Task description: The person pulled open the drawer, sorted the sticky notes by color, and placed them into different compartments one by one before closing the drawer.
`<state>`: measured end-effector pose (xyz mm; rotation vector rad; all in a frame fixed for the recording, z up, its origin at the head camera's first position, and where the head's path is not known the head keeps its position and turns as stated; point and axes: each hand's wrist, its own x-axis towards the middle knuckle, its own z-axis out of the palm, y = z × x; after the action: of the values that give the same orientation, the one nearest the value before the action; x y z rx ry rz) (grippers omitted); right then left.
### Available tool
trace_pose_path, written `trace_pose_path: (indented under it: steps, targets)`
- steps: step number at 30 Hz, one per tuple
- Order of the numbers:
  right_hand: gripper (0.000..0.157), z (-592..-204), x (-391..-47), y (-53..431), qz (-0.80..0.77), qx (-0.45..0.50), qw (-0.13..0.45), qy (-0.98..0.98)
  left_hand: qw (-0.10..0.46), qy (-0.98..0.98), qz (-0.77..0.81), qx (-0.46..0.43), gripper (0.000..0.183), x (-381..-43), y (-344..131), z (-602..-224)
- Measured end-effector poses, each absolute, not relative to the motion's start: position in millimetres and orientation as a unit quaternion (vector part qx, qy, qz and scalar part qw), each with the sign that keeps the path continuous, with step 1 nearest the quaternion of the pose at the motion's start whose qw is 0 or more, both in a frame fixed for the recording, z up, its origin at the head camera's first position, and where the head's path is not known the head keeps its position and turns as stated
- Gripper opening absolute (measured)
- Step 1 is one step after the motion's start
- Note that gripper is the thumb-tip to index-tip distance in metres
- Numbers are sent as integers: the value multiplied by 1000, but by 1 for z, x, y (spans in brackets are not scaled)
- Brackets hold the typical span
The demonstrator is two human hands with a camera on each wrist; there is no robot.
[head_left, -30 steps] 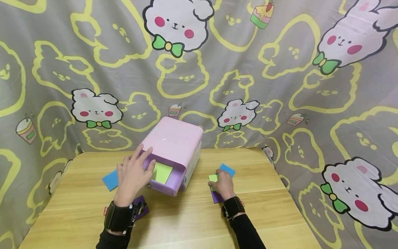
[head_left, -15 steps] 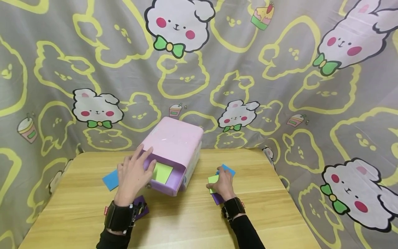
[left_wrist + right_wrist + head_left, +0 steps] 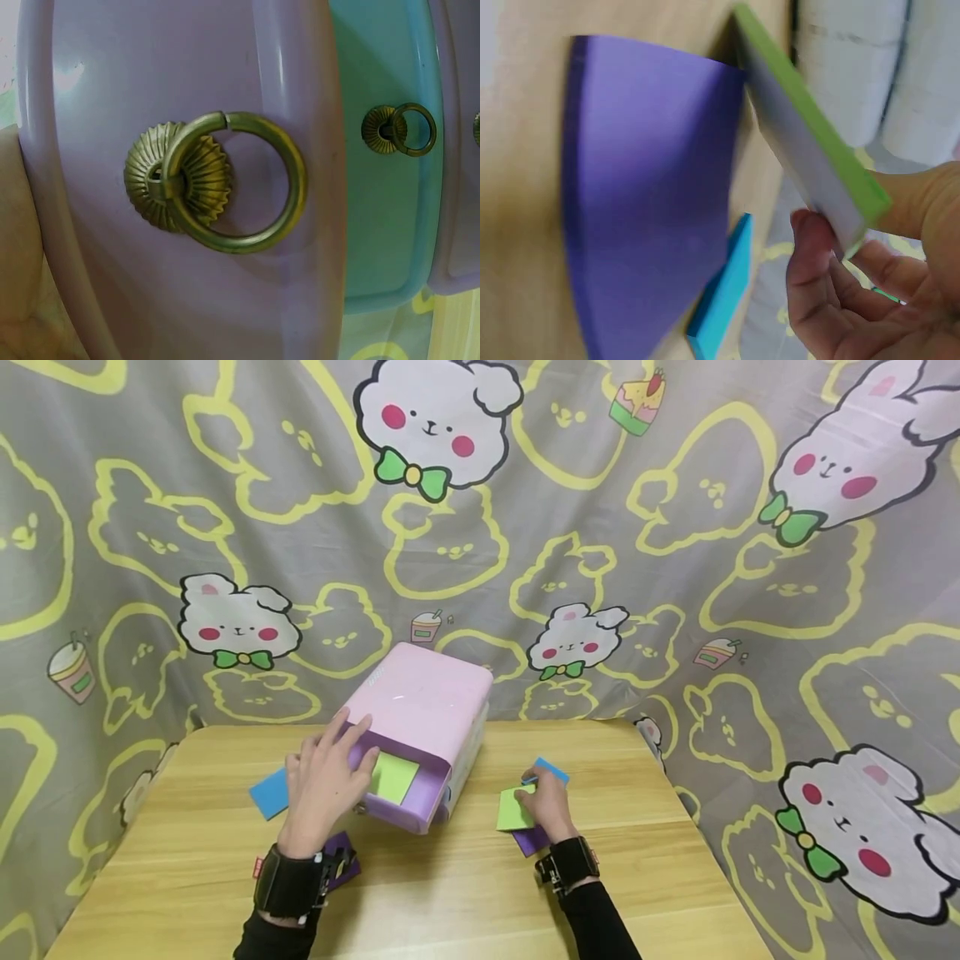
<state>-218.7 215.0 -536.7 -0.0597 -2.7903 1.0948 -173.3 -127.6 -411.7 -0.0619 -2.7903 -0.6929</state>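
Note:
My right hand (image 3: 551,808) pinches a lime-green sticky note pad (image 3: 513,812) by one edge between thumb and fingers. In the right wrist view the green pad (image 3: 810,127) is tilted up over a purple pad (image 3: 652,187), and a blue pad (image 3: 720,289) lies beyond. My left hand (image 3: 322,785) rests, fingers spread, at the top front edge of a small pink drawer cabinet (image 3: 420,693). Its top drawer (image 3: 429,789) is pulled out and holds another lime-green pad (image 3: 397,774). A brass ring handle (image 3: 232,184) shows on the purple drawer front in the left wrist view.
A blue pad (image 3: 270,793) lies left of the cabinet, partly behind my left hand. Under my left wrist is a dark purple pad (image 3: 351,870), partly covered. The wooden table (image 3: 450,902) ends at a patterned curtain (image 3: 480,543). A teal drawer (image 3: 382,217) sits below the purple one.
My right hand has drawn the green pad slightly left and toward me and raised its edge off the purple pad. The left hand stays on the cabinet.

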Motion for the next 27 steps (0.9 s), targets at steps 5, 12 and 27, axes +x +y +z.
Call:
trace_pose_path:
  steps: [5,12,27]
  targets:
    - [29,-527,-219,220,386,-22,52,-921,128,-963,-236,-18,53,-173,-128,-413]
    - [37,-514,-219,238,549,-60,-40,-833,143,-962,-233,-24,53,-174,-127,-412]
    - [54,-516,-213,259,673,-84,-136,-722,143,-962,-230,-26,54,-173,-127,-413]
